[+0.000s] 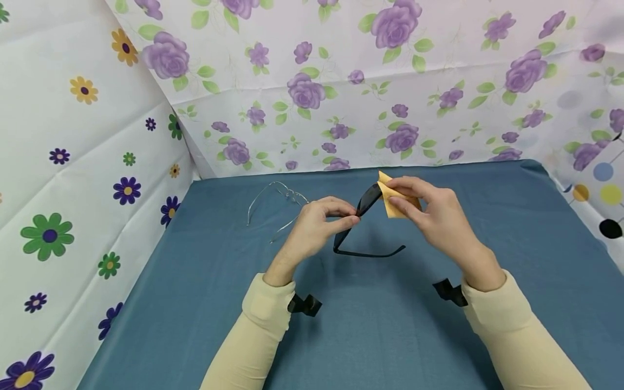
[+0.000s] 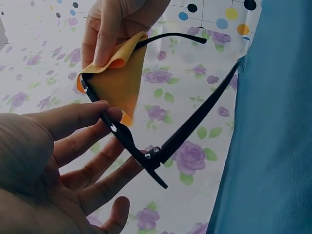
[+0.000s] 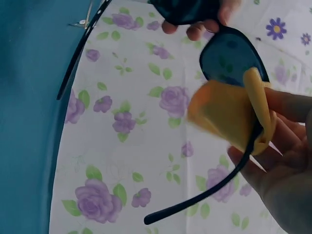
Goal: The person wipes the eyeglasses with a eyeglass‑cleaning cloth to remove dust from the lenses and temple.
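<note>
Black sunglasses [image 1: 369,199] with dark lenses are held up over the table, temples unfolded. My left hand [image 1: 325,223] pinches them at the bridge between thumb and fingers; the left wrist view shows the left hand [image 2: 73,151] with its other fingers spread behind the frame. A yellow cloth [image 1: 397,203] is folded over the far lens's outer end. My right hand [image 1: 429,208] pinches the cloth around that edge, near the hinge. In the right wrist view the cloth [image 3: 224,112] covers part of one lens [image 3: 231,56], and a temple hangs below it.
Thin wire-framed eyeglasses [image 1: 265,190] lie on the blue table cloth [image 1: 219,303] behind my left hand, their temples open. White flowered sheets [image 1: 302,130] hang along the back and left side. A black piece [image 1: 304,305] is on each sleeve cuff.
</note>
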Available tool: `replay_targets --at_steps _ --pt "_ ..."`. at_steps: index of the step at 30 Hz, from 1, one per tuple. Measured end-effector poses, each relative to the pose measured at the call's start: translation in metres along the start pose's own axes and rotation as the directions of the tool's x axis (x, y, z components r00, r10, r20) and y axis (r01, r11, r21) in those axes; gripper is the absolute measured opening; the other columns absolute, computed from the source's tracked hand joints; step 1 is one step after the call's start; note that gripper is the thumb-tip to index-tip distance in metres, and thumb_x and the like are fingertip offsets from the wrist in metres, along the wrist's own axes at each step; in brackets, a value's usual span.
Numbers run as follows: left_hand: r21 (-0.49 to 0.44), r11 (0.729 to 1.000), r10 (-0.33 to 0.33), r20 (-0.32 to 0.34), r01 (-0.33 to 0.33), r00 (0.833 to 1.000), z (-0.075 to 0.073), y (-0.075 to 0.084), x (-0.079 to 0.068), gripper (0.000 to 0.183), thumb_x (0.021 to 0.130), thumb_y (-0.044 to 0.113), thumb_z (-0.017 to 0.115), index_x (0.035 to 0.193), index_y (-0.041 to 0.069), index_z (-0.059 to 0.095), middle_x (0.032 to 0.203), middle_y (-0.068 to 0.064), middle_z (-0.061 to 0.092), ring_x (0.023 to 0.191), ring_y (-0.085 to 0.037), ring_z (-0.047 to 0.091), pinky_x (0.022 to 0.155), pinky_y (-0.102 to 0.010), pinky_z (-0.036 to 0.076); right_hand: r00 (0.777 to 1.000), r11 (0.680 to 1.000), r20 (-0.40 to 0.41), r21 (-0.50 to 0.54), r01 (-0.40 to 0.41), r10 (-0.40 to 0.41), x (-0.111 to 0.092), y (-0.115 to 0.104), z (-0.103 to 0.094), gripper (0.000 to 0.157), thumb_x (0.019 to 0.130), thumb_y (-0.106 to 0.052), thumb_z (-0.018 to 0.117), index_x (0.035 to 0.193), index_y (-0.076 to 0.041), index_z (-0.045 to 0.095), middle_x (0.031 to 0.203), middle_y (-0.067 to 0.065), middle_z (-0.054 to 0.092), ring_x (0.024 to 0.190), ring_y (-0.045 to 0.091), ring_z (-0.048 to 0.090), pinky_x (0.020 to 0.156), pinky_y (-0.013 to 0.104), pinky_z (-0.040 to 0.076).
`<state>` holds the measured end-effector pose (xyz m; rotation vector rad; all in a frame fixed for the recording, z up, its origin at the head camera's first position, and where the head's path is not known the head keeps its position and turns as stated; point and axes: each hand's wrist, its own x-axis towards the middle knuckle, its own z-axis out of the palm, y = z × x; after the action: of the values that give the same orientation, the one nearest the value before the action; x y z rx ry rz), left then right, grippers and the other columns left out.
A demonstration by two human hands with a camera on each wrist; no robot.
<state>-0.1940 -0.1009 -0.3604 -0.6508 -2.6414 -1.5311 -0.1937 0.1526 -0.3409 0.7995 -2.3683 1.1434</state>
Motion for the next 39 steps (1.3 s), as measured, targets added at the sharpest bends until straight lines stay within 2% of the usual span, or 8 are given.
replay_targets --at_steps 4,9,12,15,18,22,33,39 --pt "0.018 1.000 0.002 0.005 -0.002 1.000 0.001 0.003 -0.002 0.015 0.099 0.025 0.075 0.106 0.014 0.081 0.116 0.002 0.071 0.110 -0.016 0.068 0.091 -0.033 0.056 0.985 0.974 -0.090 -0.185 0.130 -0.149 0.002 0.001 0.008 0.028 0.090 -0.002 0.080 0.118 0.001 0.075 0.106 0.016 0.077 0.106 0.037 0.071 0.102 0.051 0.052" --pt "0.031 1.000 0.004 0.002 -0.004 1.000 0.003 0.008 -0.004 0.015 0.098 0.025 0.076 0.105 0.012 0.081 0.114 0.001 0.071 0.107 -0.015 0.070 0.090 -0.032 0.057 0.926 0.869 -0.130 -0.411 0.276 -0.355 0.004 0.006 0.016 0.025 0.087 0.000 0.083 0.110 0.005 0.074 0.099 0.020 0.077 0.081 0.037 0.074 0.103 0.056 0.049" --pt "0.008 1.000 -0.004 -0.029 0.004 1.000 0.004 0.009 -0.004 0.012 0.097 0.022 0.078 0.102 0.012 0.082 0.112 0.001 0.071 0.104 -0.014 0.071 0.087 -0.030 0.058 0.907 0.835 -0.145 -0.468 0.289 -0.395 0.004 0.009 0.018 0.022 0.089 -0.002 0.082 0.108 0.004 0.075 0.098 0.020 0.077 0.082 0.036 0.074 0.100 0.057 0.049" --pt "-0.030 0.999 -0.020 -0.061 0.018 0.998 0.004 0.011 -0.004 0.010 0.096 0.020 0.079 0.100 0.011 0.082 0.111 0.001 0.071 0.102 -0.013 0.073 0.084 -0.029 0.059 0.903 0.819 -0.151 -0.500 0.281 -0.402 0.004 0.011 0.020 0.020 0.091 -0.005 0.081 0.108 0.004 0.075 0.098 0.021 0.077 0.086 0.036 0.075 0.100 0.057 0.048" --pt "-0.080 0.996 -0.039 -0.086 0.032 0.996 0.004 0.011 -0.004 0.012 0.096 0.018 0.079 0.100 0.008 0.082 0.112 -0.003 0.071 0.101 -0.016 0.074 0.084 -0.029 0.060 0.903 0.815 -0.159 -0.513 0.270 -0.399 0.003 0.014 0.022 0.020 0.092 -0.006 0.080 0.109 0.004 0.075 0.096 0.021 0.077 0.086 0.036 0.074 0.102 0.058 0.048" --pt "-0.149 0.988 -0.059 -0.112 0.042 0.992 0.000 0.011 -0.004 0.014 0.096 0.017 0.079 0.102 0.005 0.081 0.115 -0.006 0.071 0.102 -0.021 0.075 0.087 -0.033 0.060 0.898 0.834 -0.201 -0.491 0.253 -0.391 0.001 0.018 0.022 0.019 0.091 -0.002 0.080 0.109 0.004 0.075 0.096 0.021 0.076 0.084 0.036 0.074 0.103 0.057 0.047" --pt "-0.318 0.944 -0.113 -0.080 0.082 0.990 -0.028 0.006 -0.007 0.018 0.098 0.015 0.076 0.109 0.001 0.079 0.124 -0.007 0.070 0.118 -0.022 0.066 0.106 -0.047 0.050 0.856 0.836 -0.270 -0.470 0.282 -0.441 0.004 0.021 0.006 0.020 0.091 -0.001 0.079 0.110 0.005 0.075 0.097 0.022 0.076 0.078 0.039 0.073 0.105 0.057 0.046" --pt "-0.338 0.935 -0.137 -0.079 0.103 0.987 -0.036 0.005 -0.008 0.019 0.098 0.017 0.075 0.109 0.001 0.079 0.125 -0.007 0.070 0.126 -0.019 0.057 0.111 -0.048 0.043 0.843 0.851 -0.308 -0.441 0.285 -0.442 0.006 0.023 -0.001 0.018 0.091 0.000 0.077 0.109 0.004 0.075 0.096 0.021 0.076 0.075 0.040 0.072 0.109 0.053 0.044"
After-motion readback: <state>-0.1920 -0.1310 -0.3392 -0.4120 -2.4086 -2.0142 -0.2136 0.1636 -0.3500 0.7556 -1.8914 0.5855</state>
